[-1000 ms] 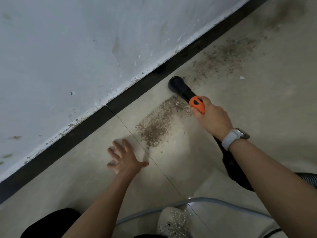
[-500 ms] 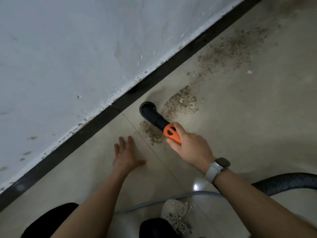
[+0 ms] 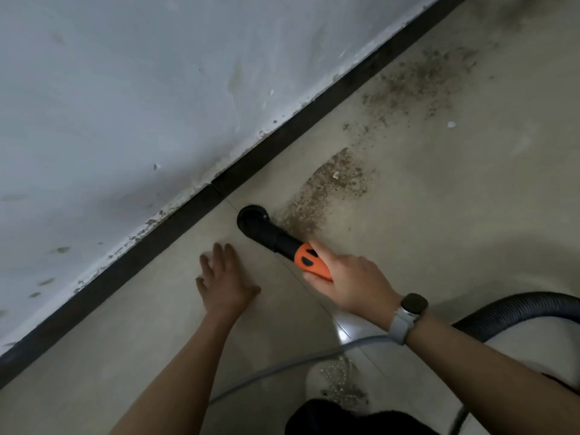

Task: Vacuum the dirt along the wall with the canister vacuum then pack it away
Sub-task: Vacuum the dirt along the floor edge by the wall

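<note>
The floor (image 3: pixel 439 215) is pale beige tile with a thin grout line running diagonally from the black skirting board (image 3: pixel 188 211). A dense patch of brown dirt (image 3: pixel 326 189) lies near the skirting board, with a thinner, wider scatter (image 3: pixel 420 86) farther along it. A small white fleck (image 3: pixel 451 124) sits beyond that scatter, away from the skirting board. A grey cable (image 3: pixel 282 368) trails across the tiles well away from the skirting board, beside a ribbed black hose (image 3: pixel 514 315).

nozzle (image 3: pixel 251 218) on the floor (image 3: pixel 439 215) near the baseboard (image 3: pixel 175 233), dirt (image 3: pixel 326 189) to its right, left hand (image 3: pixel 224 282) just left.
</note>
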